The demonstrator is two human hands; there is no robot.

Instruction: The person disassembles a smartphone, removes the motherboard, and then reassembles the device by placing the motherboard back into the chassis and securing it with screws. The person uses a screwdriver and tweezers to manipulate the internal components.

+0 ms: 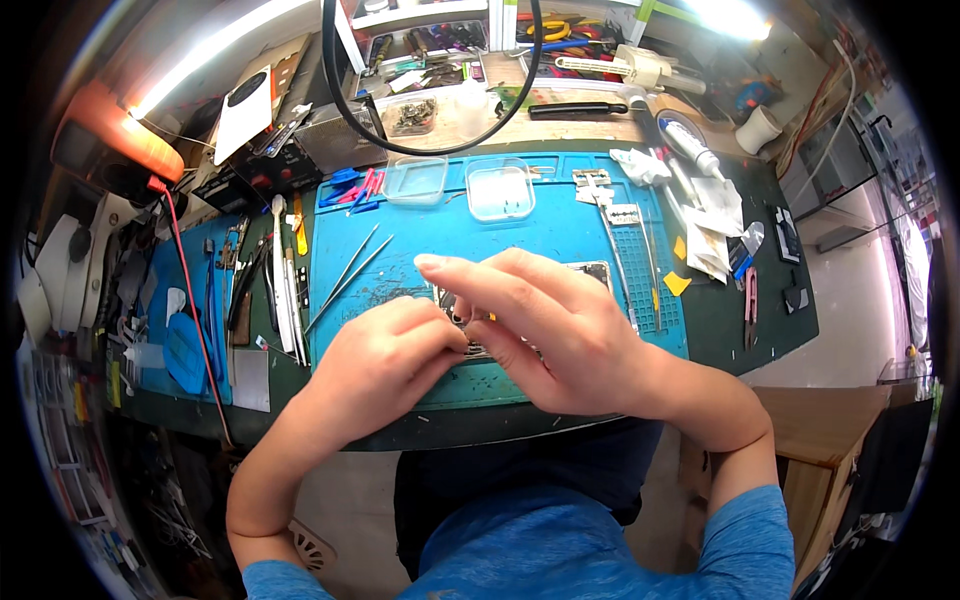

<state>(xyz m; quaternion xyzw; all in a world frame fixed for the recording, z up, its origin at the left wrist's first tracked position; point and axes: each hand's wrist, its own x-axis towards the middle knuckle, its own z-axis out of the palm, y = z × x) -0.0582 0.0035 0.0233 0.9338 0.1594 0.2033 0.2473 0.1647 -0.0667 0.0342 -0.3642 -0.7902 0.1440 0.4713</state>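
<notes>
A flat, opened electronic device (598,271) lies on the blue work mat (420,240), mostly hidden under my hands; its metallic edge shows. At its left side, my left hand (390,352) is closed, fingertips pressed together by the right thumb. My right hand (560,330) arches over the device, one finger stretched left and the thumb bent in toward another fingertip. Small shiny bits show between the hands. What either hand pinches, if anything, is hidden. Two pairs of tweezers (350,280) lie left of my left hand.
Two clear plastic boxes (500,188) stand at the mat's far edge. Brushes (280,270) and tools lie left, near a red cable (190,290). Right are a metal blade (624,214), crumpled tissues (712,215) and pink-handled tweezers (750,308). A black loop (335,80) hangs ahead.
</notes>
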